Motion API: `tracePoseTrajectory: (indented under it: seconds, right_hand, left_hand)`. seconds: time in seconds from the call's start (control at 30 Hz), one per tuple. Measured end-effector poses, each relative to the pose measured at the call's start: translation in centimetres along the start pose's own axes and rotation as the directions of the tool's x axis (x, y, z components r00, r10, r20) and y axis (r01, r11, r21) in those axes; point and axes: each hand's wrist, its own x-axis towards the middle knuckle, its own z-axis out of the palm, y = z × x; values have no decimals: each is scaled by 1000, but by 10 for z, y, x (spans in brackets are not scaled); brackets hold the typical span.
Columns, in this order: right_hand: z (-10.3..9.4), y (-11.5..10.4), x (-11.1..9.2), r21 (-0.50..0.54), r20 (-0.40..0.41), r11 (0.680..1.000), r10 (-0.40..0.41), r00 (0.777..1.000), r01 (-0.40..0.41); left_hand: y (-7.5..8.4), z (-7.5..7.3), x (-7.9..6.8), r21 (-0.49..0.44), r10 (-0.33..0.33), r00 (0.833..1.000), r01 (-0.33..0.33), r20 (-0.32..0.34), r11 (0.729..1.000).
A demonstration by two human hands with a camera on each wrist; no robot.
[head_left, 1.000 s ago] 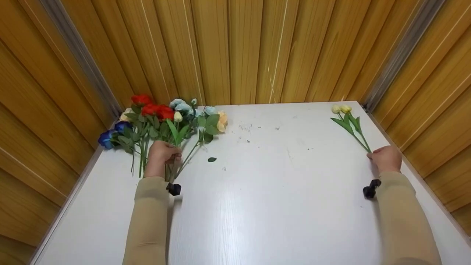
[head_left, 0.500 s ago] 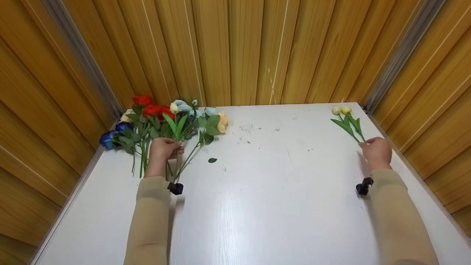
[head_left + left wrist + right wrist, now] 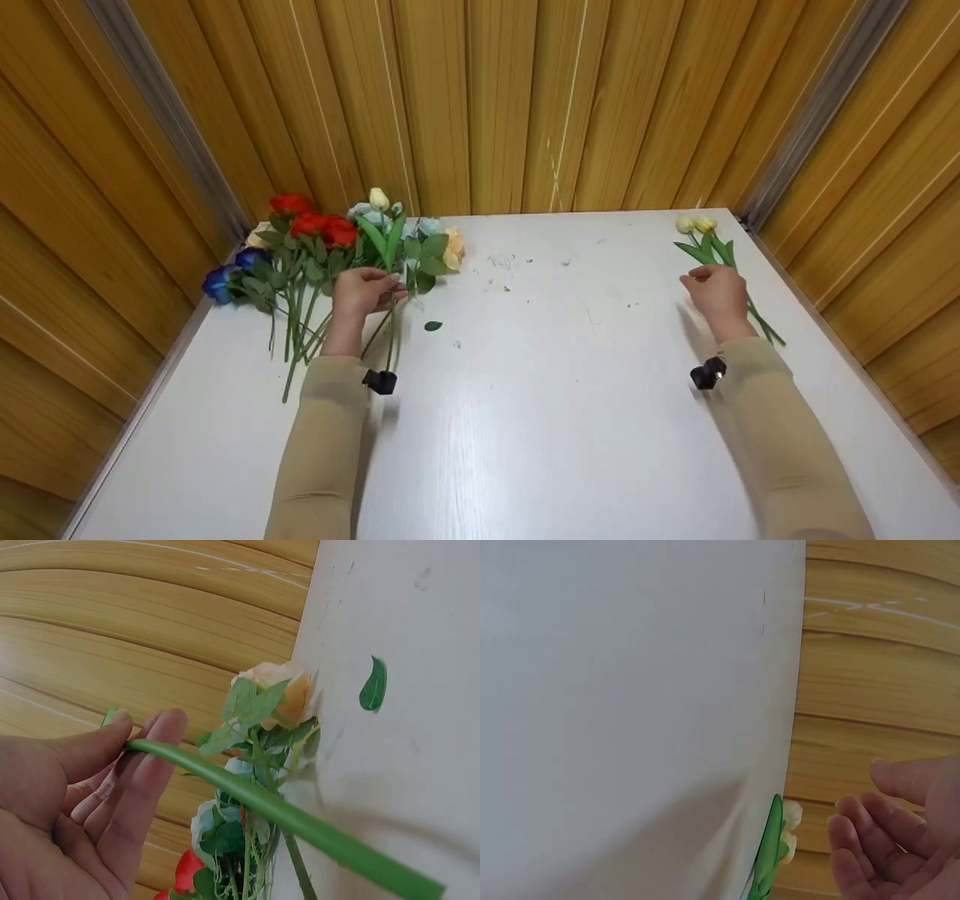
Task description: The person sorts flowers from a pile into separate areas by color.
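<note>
My left hand (image 3: 367,292) pinches the green stem of a pale cream tulip (image 3: 379,199) between thumb and fingers. The tulip points up over the flower pile; in the left wrist view its stem (image 3: 285,814) slants down past the fingertips. On the right, my right hand (image 3: 720,295) holds nothing, its fingers loosely bent and the thumb apart from them in the right wrist view. It hovers over two pale yellow tulips (image 3: 705,224) lying on the table, covering part of their stems.
Red roses (image 3: 291,204), blue roses (image 3: 219,284), pale blue blooms and a peach rose (image 3: 453,249) lie heaped at the back left of the white table (image 3: 525,420). Nearby lies a loose green leaf (image 3: 433,326). Wood-patterned walls (image 3: 495,105) enclose the table.
My left hand has raised the cream tulip from the heap and carried it rightward. My right hand has left the two tulips' stem ends and moved left and farther up.
</note>
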Motion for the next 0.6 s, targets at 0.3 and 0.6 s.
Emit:
tracePoseTrajectory:
  seconds: [0.3,0.6]
  right_hand:
    - [33,-36,-14,74,81,993,-95,992,89]
    - [71,-71,-34,136,183,984,-138,973,114]
  left_hand:
    - [7,33,-3,-52,42,999,-41,8,998]
    - [7,60,-6,-71,63,997,-60,35,996]
